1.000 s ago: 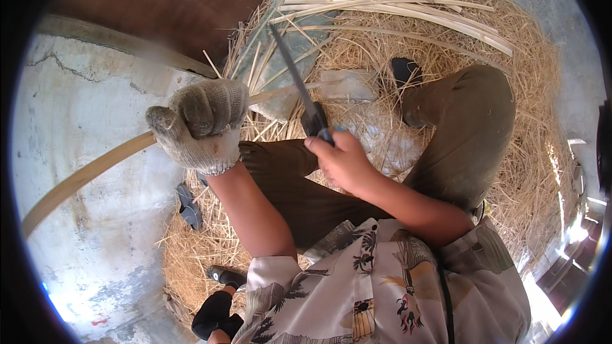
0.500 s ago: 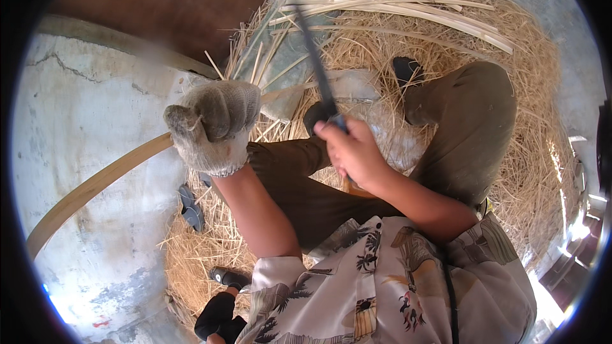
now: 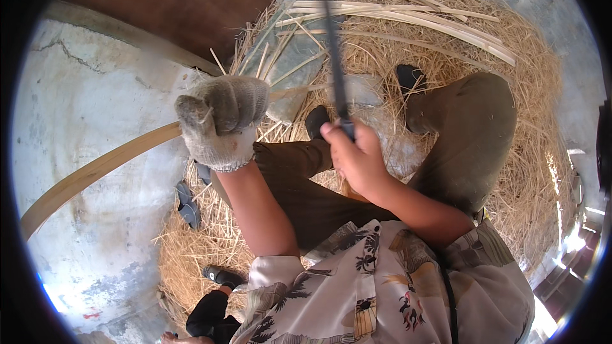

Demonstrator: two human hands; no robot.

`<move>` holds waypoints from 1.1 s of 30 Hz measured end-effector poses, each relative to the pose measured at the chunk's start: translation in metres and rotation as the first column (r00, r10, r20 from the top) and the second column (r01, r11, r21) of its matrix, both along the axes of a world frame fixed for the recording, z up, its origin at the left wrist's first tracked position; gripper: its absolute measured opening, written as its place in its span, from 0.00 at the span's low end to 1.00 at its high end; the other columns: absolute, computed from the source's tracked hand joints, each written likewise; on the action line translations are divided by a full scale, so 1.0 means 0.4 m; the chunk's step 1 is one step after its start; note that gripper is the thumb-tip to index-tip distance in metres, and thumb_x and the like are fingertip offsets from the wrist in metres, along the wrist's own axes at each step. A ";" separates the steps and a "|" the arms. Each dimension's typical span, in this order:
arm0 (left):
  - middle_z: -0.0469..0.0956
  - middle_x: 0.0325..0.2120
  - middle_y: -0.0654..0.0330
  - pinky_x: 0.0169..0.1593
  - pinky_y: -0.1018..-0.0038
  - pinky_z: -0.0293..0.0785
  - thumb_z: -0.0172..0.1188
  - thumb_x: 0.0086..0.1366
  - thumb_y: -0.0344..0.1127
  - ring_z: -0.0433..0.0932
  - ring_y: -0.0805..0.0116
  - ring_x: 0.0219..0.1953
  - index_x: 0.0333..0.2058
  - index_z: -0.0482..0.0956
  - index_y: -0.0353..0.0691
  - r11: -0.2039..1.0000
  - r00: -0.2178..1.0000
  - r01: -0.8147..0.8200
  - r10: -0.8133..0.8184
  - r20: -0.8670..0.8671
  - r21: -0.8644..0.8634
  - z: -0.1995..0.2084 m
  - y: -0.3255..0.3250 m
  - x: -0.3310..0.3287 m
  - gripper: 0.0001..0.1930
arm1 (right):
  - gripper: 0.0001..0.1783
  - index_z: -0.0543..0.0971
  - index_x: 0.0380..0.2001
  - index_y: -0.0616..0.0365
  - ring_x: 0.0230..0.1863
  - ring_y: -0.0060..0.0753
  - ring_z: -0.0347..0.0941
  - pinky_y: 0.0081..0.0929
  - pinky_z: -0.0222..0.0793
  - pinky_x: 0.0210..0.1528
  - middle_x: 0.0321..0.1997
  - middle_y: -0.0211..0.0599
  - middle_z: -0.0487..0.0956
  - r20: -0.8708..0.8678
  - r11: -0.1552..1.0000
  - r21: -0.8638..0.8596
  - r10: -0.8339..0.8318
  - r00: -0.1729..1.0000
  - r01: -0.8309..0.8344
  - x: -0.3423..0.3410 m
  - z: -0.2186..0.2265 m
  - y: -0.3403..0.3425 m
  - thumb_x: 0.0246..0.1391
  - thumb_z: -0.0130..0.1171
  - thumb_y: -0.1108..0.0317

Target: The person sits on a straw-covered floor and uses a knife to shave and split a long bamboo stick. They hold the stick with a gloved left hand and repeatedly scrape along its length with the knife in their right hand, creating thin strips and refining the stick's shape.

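Note:
My left hand (image 3: 223,121), in a worn knitted work glove, is closed around a long bamboo strip (image 3: 105,169). The strip bends out to the left past the wall, and a short length shows on the other side of the glove. My bare right hand (image 3: 361,160) grips the handle of a long, dark-bladed knife (image 3: 338,67). Its blade points away from me, slightly blurred toward the tip, apart from the strip. Both hands are held above my crossed legs.
Pale split strips (image 3: 408,14) lie across a heap of fibrous shavings (image 3: 532,108) at the far side. A cracked whitewashed wall (image 3: 95,89) stands at left. A dark sandal (image 3: 188,205) lies near it. Another person's foot in a dark shoe (image 3: 223,276) shows at lower left.
The knife has swung from leaning left to nearly upright, its tip moving right and farther away. My left hand has shifted slightly right, carrying the bamboo strip.

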State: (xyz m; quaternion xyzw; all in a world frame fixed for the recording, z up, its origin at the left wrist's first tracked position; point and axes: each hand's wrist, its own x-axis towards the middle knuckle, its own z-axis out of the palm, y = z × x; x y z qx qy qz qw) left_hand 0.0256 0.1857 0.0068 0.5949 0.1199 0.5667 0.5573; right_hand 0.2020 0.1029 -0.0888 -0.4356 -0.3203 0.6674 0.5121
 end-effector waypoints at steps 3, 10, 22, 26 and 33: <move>0.55 0.10 0.71 0.22 0.71 0.48 0.50 0.69 0.65 0.52 0.74 0.13 0.12 0.55 0.52 0.999 0.999 -0.023 0.024 0.046 -0.027 -0.005 -0.005 0.021 0.33 | 0.12 0.74 0.30 0.59 0.17 0.14 0.62 0.21 0.58 0.20 0.17 0.23 0.68 -0.231 0.904 0.246 -0.297 0.927 0.351 -0.011 0.023 -0.001 0.66 0.55 0.64; 0.55 0.09 0.70 0.22 0.71 0.48 0.50 0.71 0.61 0.52 0.74 0.13 0.12 0.56 0.52 0.999 0.999 -0.034 0.034 -0.017 -0.023 0.005 0.002 0.009 0.31 | 0.15 0.74 0.27 0.65 0.22 0.39 0.70 0.38 0.65 0.29 0.19 0.42 0.73 0.375 0.963 0.023 0.241 0.895 -0.269 -0.036 -0.119 0.009 0.59 0.59 0.62; 0.56 0.09 0.69 0.21 0.72 0.50 0.49 0.72 0.60 0.53 0.73 0.13 0.12 0.58 0.52 0.992 0.990 -0.057 0.071 0.121 -0.113 -0.008 -0.007 0.030 0.31 | 0.12 0.70 0.28 0.56 0.15 0.16 0.60 0.23 0.55 0.17 0.15 0.22 0.66 0.234 0.976 0.023 0.204 0.951 -0.215 -0.027 -0.077 0.007 0.66 0.56 0.66; 0.61 0.14 0.66 0.23 0.68 0.52 0.58 0.69 0.52 0.59 0.67 0.17 0.20 0.67 0.44 0.993 0.990 0.116 -0.117 0.081 0.018 -0.008 0.006 -0.035 0.23 | 0.14 0.69 0.27 0.54 0.11 0.15 0.58 0.20 0.53 0.13 0.14 0.20 0.64 0.111 0.975 -0.038 0.221 0.969 -0.218 0.020 0.029 0.005 0.66 0.57 0.64; 0.74 0.30 0.60 0.32 0.64 0.70 0.66 0.64 0.46 0.73 0.61 0.29 0.40 0.77 0.39 0.973 0.961 0.068 -0.005 0.276 -0.221 -0.086 -0.002 -0.047 0.17 | 0.13 0.64 0.27 0.54 0.14 0.16 0.60 0.22 0.55 0.15 0.15 0.24 0.63 -0.291 0.936 0.202 -0.225 0.930 0.289 -0.033 -0.022 -0.015 0.66 0.55 0.69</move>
